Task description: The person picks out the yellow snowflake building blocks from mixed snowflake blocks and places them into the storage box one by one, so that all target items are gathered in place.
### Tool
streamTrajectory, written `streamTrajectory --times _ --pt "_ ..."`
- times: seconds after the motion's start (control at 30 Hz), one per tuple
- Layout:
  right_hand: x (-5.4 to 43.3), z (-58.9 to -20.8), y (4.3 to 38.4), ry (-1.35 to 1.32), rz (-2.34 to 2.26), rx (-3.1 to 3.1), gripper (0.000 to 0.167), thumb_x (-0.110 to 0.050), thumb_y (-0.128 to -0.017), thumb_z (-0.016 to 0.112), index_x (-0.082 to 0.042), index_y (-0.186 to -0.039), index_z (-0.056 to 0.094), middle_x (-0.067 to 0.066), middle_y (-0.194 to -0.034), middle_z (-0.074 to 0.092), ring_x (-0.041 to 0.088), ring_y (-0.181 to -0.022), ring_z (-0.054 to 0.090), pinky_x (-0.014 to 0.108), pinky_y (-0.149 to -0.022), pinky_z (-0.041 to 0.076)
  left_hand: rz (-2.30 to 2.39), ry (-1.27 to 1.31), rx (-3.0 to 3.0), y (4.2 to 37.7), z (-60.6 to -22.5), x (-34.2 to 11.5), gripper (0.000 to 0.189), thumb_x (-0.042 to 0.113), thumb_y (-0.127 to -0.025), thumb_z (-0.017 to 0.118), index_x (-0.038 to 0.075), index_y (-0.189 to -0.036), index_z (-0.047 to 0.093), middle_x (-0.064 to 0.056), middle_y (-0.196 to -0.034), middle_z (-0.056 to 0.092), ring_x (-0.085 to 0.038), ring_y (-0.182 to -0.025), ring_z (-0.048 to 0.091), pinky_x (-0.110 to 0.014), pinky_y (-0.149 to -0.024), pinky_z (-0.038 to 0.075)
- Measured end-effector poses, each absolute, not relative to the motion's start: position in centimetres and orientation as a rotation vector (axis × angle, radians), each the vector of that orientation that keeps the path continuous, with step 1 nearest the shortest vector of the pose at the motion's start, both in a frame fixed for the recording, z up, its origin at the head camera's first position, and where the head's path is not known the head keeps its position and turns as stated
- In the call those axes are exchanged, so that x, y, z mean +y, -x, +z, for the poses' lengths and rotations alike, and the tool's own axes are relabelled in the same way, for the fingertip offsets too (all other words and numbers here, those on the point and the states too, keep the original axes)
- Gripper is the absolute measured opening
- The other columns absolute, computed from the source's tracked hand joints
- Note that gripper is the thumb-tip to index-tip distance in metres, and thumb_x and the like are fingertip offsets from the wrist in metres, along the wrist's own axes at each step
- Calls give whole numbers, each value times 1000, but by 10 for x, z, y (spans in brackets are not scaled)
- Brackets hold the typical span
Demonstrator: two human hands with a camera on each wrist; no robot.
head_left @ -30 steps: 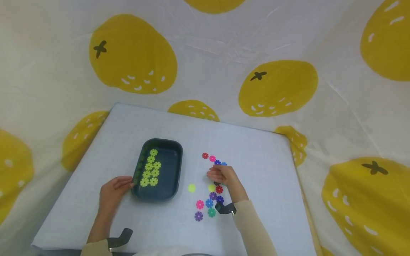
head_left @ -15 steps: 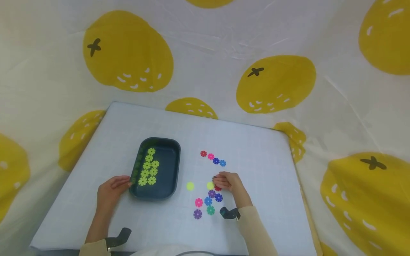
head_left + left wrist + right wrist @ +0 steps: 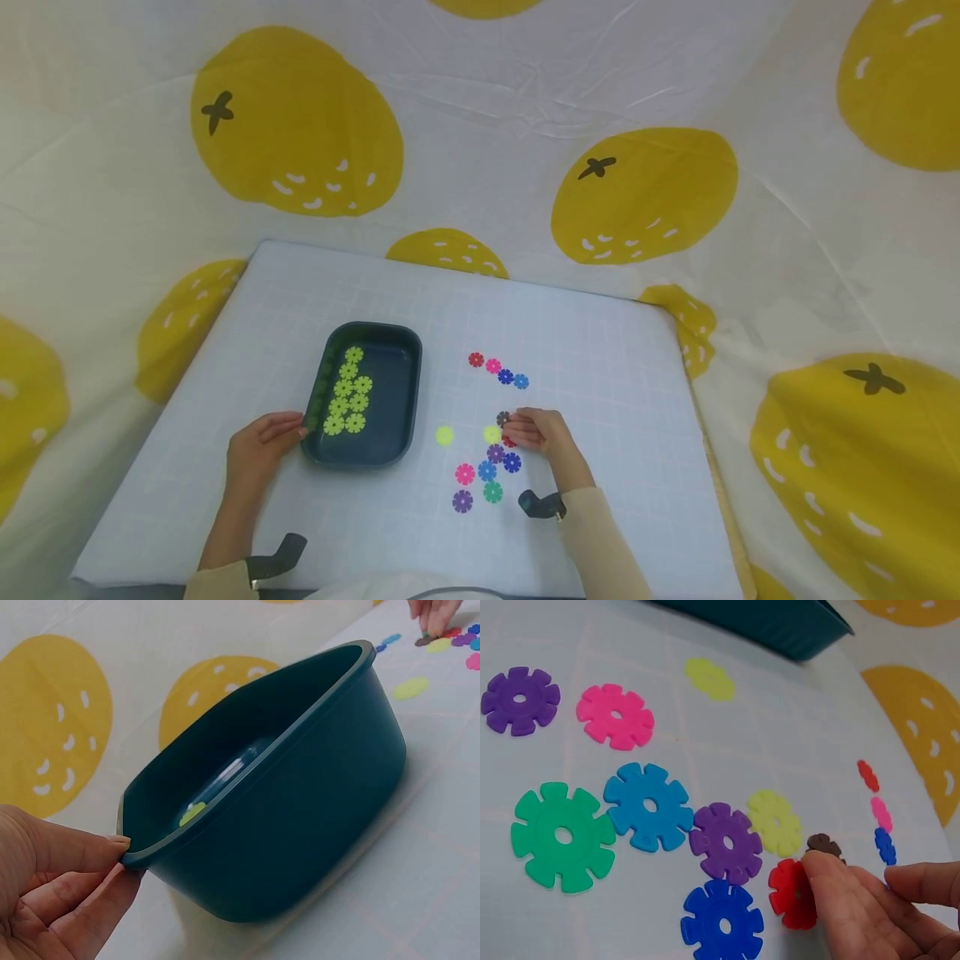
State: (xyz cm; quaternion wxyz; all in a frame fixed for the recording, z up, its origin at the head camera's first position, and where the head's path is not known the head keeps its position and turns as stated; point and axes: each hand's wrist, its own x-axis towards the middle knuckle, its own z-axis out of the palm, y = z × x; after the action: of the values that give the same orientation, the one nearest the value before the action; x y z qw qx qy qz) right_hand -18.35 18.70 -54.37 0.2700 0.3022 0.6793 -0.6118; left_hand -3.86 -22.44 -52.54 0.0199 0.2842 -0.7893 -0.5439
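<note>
My left hand (image 3: 258,450) pinches the left rim of a dark teal tray (image 3: 285,825) between thumb and fingers. Inside the tray lie several yellow-green notched discs (image 3: 343,388). My right hand (image 3: 543,433) is over the loose discs, its fingers extended and nothing visibly held in them. Its fingertips are at a dark brown disc (image 3: 824,844) and partly cover a red disc (image 3: 791,894). Just left of these lies a yellow disc (image 3: 774,823), with a purple disc (image 3: 726,843) and a dark blue disc (image 3: 721,922) nearby.
Toward the front lie light blue (image 3: 487,471), green (image 3: 492,492), pink (image 3: 465,474) and purple (image 3: 462,501) discs. Another yellow disc (image 3: 445,436) sits nearer the tray. Farther back, red (image 3: 476,360), pink, dark blue and light blue discs form a row. A fruit-print curtain (image 3: 480,108) hangs behind.
My right hand has drawn back toward the front and slightly right, uncovering the back row's blue discs and the brown disc. The left hand stays at the tray's rim; the view shifted slightly.
</note>
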Motion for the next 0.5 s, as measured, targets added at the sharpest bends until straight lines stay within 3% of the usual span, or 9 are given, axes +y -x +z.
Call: streamTrajectory --times 0.27,0.5 --pt "167 -541 173 -630 -1308 2271 26 -16 -90 72 7 -100 68 12 -74 73 19 -63 72 27 -59 58 -1655 -887 -2473 40 -525 -224 37 21 -91 73 3 -122 67 -4 -110 76 22 -85 51 -3 -75 43" --pt "151 -543 164 -423 -1021 2553 23 -19 -83 78 1 -87 67 9 -69 65 19 -59 62 24 -53 51 -1644 -912 -2489 39 -523 -222 37 22 -91 73 4 -123 67 -10 -116 74 21 -87 49 -3 -76 43"
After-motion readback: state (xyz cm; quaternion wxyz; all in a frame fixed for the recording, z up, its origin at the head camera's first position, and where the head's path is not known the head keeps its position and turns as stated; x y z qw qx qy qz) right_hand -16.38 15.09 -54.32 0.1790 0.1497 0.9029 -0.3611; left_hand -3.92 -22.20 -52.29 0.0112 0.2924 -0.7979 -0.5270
